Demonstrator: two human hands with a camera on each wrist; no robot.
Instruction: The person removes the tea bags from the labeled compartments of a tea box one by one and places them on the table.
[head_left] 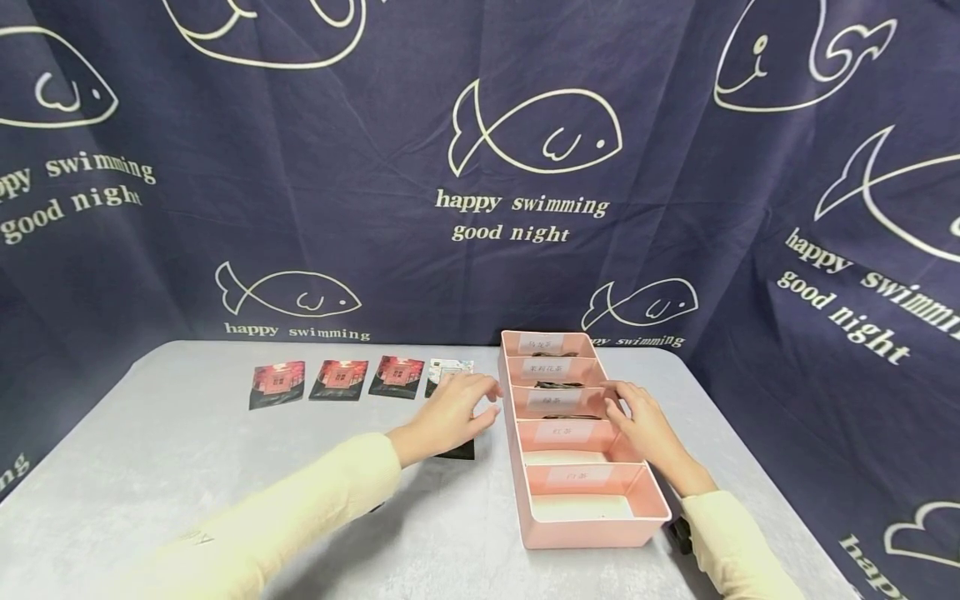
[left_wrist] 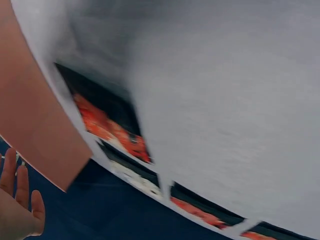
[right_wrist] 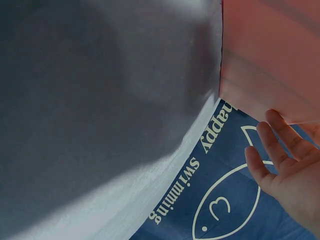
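Note:
A long pink divided box (head_left: 592,533) stands on the table, with labelled compartments in a row. Dark packets (head_left: 558,385) show in the three far compartments; the two near ones show bare floors. To the left of the box, my left hand (head_left: 452,414) hovers with loosely bent fingers and nothing in them. Under it lies a red-and-black packet (left_wrist: 110,120), mostly hidden in the head view; a white-and-black packet (head_left: 448,367) is just behind. My right hand (head_left: 637,418) is at the box's right rim, fingers relaxed; whether they touch it I cannot tell.
Three red-and-black sachets (head_left: 338,381) lie in a row at the back left of the grey table (head_left: 150,483). A small dark object (head_left: 680,535) sits beside the box near my right sleeve. A navy curtain (head_left: 405,208) with fish drawings hangs behind.

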